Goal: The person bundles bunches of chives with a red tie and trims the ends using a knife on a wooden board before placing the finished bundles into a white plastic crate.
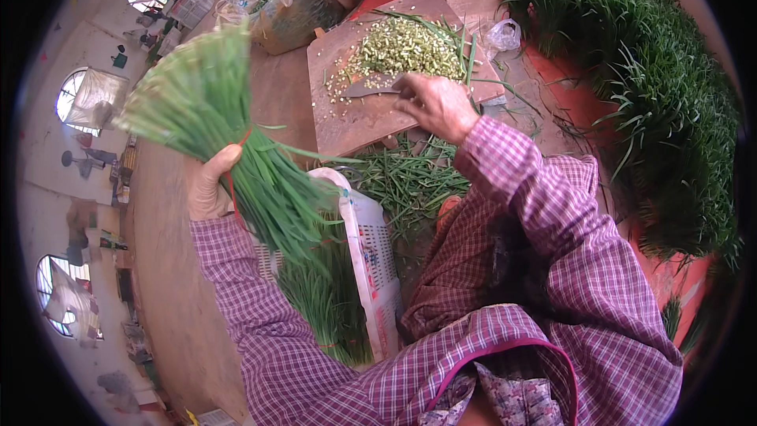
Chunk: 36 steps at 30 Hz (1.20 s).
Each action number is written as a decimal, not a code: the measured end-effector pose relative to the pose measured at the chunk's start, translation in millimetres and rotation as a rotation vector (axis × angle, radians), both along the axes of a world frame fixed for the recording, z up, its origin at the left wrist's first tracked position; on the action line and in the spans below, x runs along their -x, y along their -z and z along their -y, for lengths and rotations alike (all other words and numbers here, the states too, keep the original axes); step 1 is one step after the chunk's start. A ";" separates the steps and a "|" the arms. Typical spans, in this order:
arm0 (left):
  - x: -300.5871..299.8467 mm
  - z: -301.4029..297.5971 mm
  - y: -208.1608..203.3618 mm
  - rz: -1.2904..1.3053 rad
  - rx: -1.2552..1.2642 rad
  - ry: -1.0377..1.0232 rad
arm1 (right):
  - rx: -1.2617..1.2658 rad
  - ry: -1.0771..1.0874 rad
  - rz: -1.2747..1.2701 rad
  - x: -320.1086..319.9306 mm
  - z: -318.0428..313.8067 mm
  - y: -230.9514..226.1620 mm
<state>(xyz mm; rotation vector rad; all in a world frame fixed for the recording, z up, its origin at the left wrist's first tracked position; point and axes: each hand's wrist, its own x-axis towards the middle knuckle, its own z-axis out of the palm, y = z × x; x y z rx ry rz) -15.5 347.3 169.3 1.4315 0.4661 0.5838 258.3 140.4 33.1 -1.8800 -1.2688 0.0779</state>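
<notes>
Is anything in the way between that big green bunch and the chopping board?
Nothing visible stands between the green bunch, held in the left hand, and the board. On the board itself, though, are a knife, with the right hand at it, and a heap of chopped pieces.

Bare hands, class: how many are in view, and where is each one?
2: the left hand grips a tied bundle of green stalks; the right hand is at the knife over the chopping board. No others show.
</notes>
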 end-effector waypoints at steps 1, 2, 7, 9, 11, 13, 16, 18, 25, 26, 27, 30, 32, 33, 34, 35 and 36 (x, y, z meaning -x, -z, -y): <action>-13.4 -7.3 -0.4 -0.099 -0.166 0.011 | 0.121 0.167 0.149 -20.1 -9.7 14.2; -31.0 -15.7 -1.1 -0.194 -0.332 0.032 | 0.295 0.271 0.266 -41.1 -18.8 34.0; -101.5 -36.0 69.2 -0.781 -1.156 0.065 | 0.436 0.191 0.325 -73.2 -42.2 89.9; -119.6 -42.5 107.6 -0.897 -1.112 0.106 | 0.426 0.177 0.337 -77.9 -40.4 84.9; -129.2 -53.6 144.2 -0.951 -1.039 0.133 | 0.334 0.197 0.291 -84.2 -32.0 78.2; -136.2 -60.8 174.9 -0.971 -0.941 0.158 | 0.228 0.199 0.172 -81.5 -18.9 65.3; -141.3 -42.3 156.3 -0.936 -1.194 0.018 | 0.026 0.098 -0.078 -63.3 6.9 42.1; -157.7 -29.0 151.2 -0.887 -1.144 0.043 | -0.093 -0.012 -0.234 -41.7 19.6 26.6; -191.4 -4.9 161.6 -0.933 -1.227 -0.066 | -0.082 0.110 -0.039 14.9 42.3 37.9; -193.0 -5.5 162.5 -1.008 -1.198 -0.050 | -0.052 0.123 -0.046 19.5 44.1 38.5; -197.9 -1.3 156.7 -1.078 -1.171 -0.030 | -0.023 0.142 -0.051 21.7 46.0 38.4; -201.8 0.8 156.4 -1.166 -1.161 -0.025 | 0.045 0.174 -0.011 25.7 47.3 39.1; -202.2 1.0 159.4 -1.176 -1.178 -0.047 | 0.080 0.180 0.004 28.0 48.0 36.5; -202.7 1.5 161.4 -1.176 -1.185 -0.056 | 0.099 0.184 0.010 28.8 47.7 35.6; -202.8 1.5 162.7 -1.176 -1.191 -0.066 | 0.092 0.181 0.015 29.2 46.1 37.5; -202.7 0.7 163.0 -1.179 -1.196 -0.065 | 0.085 0.178 0.021 29.5 43.6 41.7; -203.9 0.5 163.3 -1.181 -1.201 -0.062 | 0.079 0.178 0.025 29.3 41.6 46.5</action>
